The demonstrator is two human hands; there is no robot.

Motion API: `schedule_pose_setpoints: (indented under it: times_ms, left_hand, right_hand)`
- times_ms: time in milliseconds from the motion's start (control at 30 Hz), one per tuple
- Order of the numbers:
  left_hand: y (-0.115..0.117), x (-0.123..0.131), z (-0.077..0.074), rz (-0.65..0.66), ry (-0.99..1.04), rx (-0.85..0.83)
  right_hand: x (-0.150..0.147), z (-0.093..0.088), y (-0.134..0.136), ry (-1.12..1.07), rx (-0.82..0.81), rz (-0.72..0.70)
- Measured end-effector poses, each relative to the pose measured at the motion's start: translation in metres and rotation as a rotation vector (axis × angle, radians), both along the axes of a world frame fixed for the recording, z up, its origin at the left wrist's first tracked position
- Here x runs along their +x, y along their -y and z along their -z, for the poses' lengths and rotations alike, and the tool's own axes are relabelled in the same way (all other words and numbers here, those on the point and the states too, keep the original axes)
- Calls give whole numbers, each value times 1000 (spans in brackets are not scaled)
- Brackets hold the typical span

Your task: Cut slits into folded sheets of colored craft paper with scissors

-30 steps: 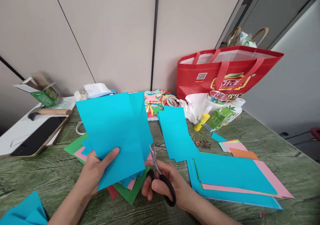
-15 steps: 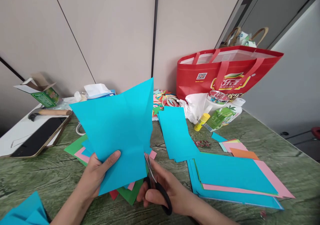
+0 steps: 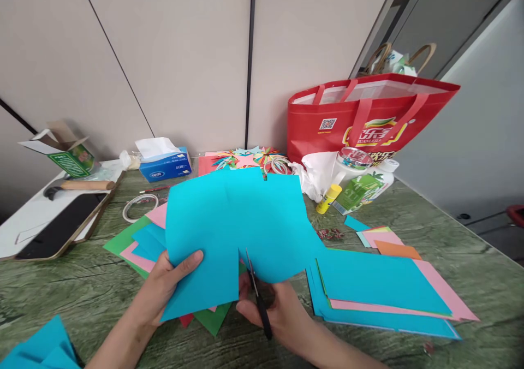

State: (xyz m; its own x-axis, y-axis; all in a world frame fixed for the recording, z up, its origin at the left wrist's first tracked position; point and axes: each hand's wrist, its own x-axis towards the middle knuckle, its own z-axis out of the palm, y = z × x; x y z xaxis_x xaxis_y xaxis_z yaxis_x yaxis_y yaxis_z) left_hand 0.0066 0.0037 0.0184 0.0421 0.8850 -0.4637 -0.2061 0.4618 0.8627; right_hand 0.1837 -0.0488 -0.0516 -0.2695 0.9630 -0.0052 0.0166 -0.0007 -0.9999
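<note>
A large bright blue sheet of paper (image 3: 208, 224) is pinched by its lower left part in my left hand (image 3: 170, 281), the thumb lying on its face. My right hand (image 3: 286, 311) grips black-handled scissors (image 3: 262, 311). Their blades point away from me at the lower edge of the sheet, close to the top of a cut. Right of that cut the paper bends out and overlaps the view of other blue sheets behind it. Beneath lie green and pink papers (image 3: 135, 249), partly hidden by the blue sheet and my left hand.
Stacked blue and pink paper (image 3: 388, 281) lies on the right. Behind stand a glue stick (image 3: 328, 198), a red bag (image 3: 319, 123) and a blue tissue box (image 3: 166, 167). A tape roll (image 3: 140, 208), a phone (image 3: 61, 227) and a hammer-like tool (image 3: 77, 185) are left.
The blue sheet has swung lower and flatter, its right part spreading to the right, uncovering the tissue box and paper shapes behind. The scissors have turned slightly in my right hand, which moved little.
</note>
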Motion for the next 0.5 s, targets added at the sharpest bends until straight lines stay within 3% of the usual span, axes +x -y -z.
schedule_pose_setpoints:
  times_ms: [133, 300, 400, 500]
  left_hand:
    - [-2, -7, 2, 127, 50, -50]
    - [-5, -13, 1, 71, 54, -36]
    - [-5, -14, -2, 36, 42, -9]
    - [-4, -12, -3, 36, 30, -4]
  right_hand:
    - [2, -8, -3, -21, -37, -118]
    - [5, -15, -4, -147, -150, -206]
    - [4, -13, -4, -85, -137, -177]
    - [2, -13, -3, 38, -13, -60]
